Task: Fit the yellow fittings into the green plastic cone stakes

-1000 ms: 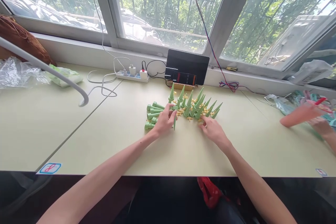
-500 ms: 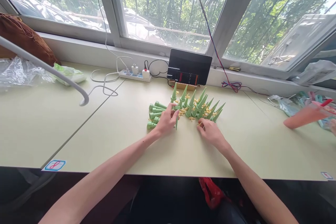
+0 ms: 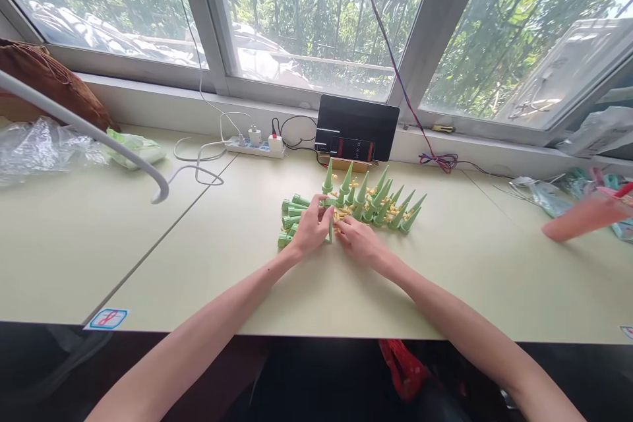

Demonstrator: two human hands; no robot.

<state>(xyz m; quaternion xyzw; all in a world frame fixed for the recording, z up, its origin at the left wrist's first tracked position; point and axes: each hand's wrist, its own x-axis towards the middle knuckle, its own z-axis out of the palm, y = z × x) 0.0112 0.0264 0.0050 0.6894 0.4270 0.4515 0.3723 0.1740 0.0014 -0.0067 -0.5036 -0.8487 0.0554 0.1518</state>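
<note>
A green spike [image 3: 331, 233] is pinched between the thumb and fingers of the left hand [image 3: 313, 227], its pointed end directed down toward the near side of the worktop [image 3: 212, 270]. The right hand [image 3: 360, 241] has its fingers drawn together just beside that spike; whether they grip anything cannot be told. Small yellow pieces [image 3: 341, 215] lie around the fingertips and among the upright green cones [image 3: 362, 191] behind the right hand. To the left of the left hand, green tubes [image 3: 293, 211] lie on their sides in a cluster.

The worktop is pale yellow and runs up to a windowsill, where a black panel [image 3: 361, 117] leans behind a phone [image 3: 353, 148]. A power strip [image 3: 254, 147] with white cables sits to the left; a bundle of red and blue wire [image 3: 440, 161] is to the right.

Half a second earlier the right hand was farther right, in front of the cones; now it is next to the left, whose hold looks the same.

Pale surface stretches from the hands to the front edge, leftward to a seam [image 3: 163, 227], and rightward to a tilted pink tumbler [image 3: 583, 214], well apart.
</note>
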